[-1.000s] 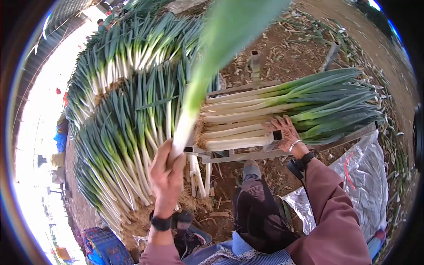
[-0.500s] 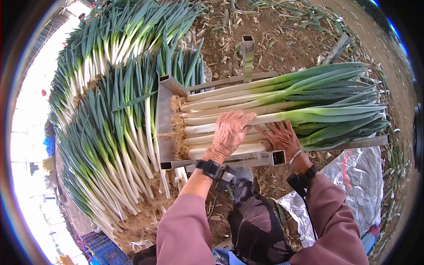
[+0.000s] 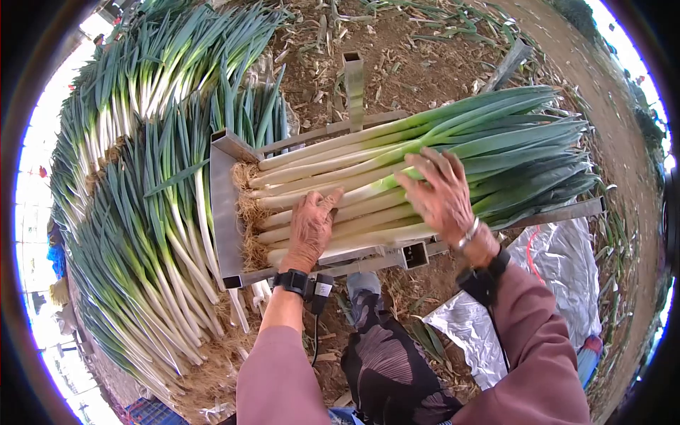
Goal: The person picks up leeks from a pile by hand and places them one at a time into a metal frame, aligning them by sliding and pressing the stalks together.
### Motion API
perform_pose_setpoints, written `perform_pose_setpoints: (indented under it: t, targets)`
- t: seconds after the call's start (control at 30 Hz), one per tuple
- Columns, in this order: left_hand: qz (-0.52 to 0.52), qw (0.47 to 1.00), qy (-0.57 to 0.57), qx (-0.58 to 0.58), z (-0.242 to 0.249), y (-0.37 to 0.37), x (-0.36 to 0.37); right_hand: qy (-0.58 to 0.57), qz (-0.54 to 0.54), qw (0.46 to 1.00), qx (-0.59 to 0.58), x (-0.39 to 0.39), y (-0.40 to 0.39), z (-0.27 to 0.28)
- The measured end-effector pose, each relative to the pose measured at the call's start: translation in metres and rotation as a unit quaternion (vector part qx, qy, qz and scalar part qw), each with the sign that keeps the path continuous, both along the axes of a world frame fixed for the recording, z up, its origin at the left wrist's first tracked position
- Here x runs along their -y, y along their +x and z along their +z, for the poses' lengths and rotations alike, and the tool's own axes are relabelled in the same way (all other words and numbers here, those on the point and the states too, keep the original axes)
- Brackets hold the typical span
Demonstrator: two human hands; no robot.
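Note:
A bundle of long green onions (image 3: 382, 152), white shanks to the left and green leaves to the right, lies in a metal frame (image 3: 225, 202). Their stringy roots face the frame's upright end plate. My left hand (image 3: 309, 225) rests on the white shanks near the root end, palm down, fingers laid across them. Over the middle of the bundle, where white turns to green, my right hand (image 3: 440, 195) has its fingers spread, slightly blurred, with nothing held. Black bands circle both wrists, and a metal bracelet (image 3: 468, 234) sits on the right one.
Rows of standing green onions (image 3: 142, 255) lean together on the left. A metal post (image 3: 353, 92) rises at the frame's far side. Silver sheeting (image 3: 559, 276) covers ground at the right, and a blue crate (image 3: 152, 413) is at the lower left. Leaf scraps litter the soil.
My right hand has moved up from the near shanks to over the middle of the bundle, fingers spreading. My left hand has slid toward the roots. The view has shifted slightly right.

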State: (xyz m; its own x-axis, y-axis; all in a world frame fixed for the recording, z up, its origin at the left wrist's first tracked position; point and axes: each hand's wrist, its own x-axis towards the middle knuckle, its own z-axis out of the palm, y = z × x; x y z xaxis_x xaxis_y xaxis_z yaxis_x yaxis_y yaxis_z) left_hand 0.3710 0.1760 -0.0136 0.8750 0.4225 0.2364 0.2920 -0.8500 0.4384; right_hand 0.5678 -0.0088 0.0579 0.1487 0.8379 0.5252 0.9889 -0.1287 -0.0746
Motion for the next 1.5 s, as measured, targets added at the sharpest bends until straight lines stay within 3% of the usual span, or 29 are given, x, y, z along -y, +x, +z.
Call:
perform_pose_setpoints:
  t: [0.07, 0.13, 0.2, 0.27, 0.4, 0.5, 0.57, 0.67, 0.93, 0.97, 1.13, 1.23, 1.5]
  targets:
    - [0.014, 1.0, 0.007, -0.004, 0.001, 0.0, 0.0, -0.039, -0.025, 0.998, 0.031, -0.005, 0.027, -0.01]
    - [0.02, 1.0, 0.016, -0.006, 0.002, 0.0, 0.0, -0.2, -0.04, 0.979, 0.015, -0.008, 0.043, -0.009]
    - [0.027, 0.999, 0.02, -0.013, -0.001, -0.002, 0.002, -0.148, -0.018, 0.988, 0.043, -0.011, 0.048, -0.013]
    - [0.075, 0.996, 0.017, 0.043, -0.003, -0.002, 0.004, -0.11, 0.004, 0.993, -0.05, -0.014, 0.051, -0.007]
    - [0.067, 0.997, -0.004, 0.039, -0.001, 0.001, 0.004, -0.095, -0.018, 0.995, -0.001, -0.023, 0.053, -0.013]
    - [0.068, 0.998, -0.008, 0.006, -0.001, -0.003, 0.004, -0.14, -0.028, 0.988, -0.055, -0.016, 0.056, -0.035]
    - [0.131, 0.99, 0.058, -0.008, -0.002, -0.008, 0.004, -0.189, -0.039, 0.975, -0.109, -0.005, 0.049, -0.035]
    - [0.19, 0.98, 0.059, -0.01, 0.001, -0.008, 0.008, -0.204, -0.02, 0.962, -0.179, -0.003, 0.062, -0.043]
    - [0.239, 0.965, 0.1, -0.049, 0.003, -0.005, 0.008, -0.077, -0.046, 0.992, -0.092, -0.005, 0.046, -0.045]
    - [0.24, 0.964, 0.098, -0.052, 0.003, -0.004, 0.008, -0.055, -0.031, 0.989, -0.134, -0.005, 0.043, -0.04]
    - [0.237, 0.965, 0.08, -0.081, 0.01, -0.003, 0.006, -0.087, -0.008, 0.994, -0.071, -0.02, 0.025, -0.043]
    - [0.221, 0.969, 0.076, -0.079, 0.011, -0.007, 0.003, -0.109, -0.052, 0.992, -0.037, -0.036, 0.016, -0.049]
    - [0.171, 0.978, 0.089, -0.076, 0.013, -0.022, -0.008, -0.158, -0.064, 0.984, -0.041, -0.033, 0.002, -0.04]
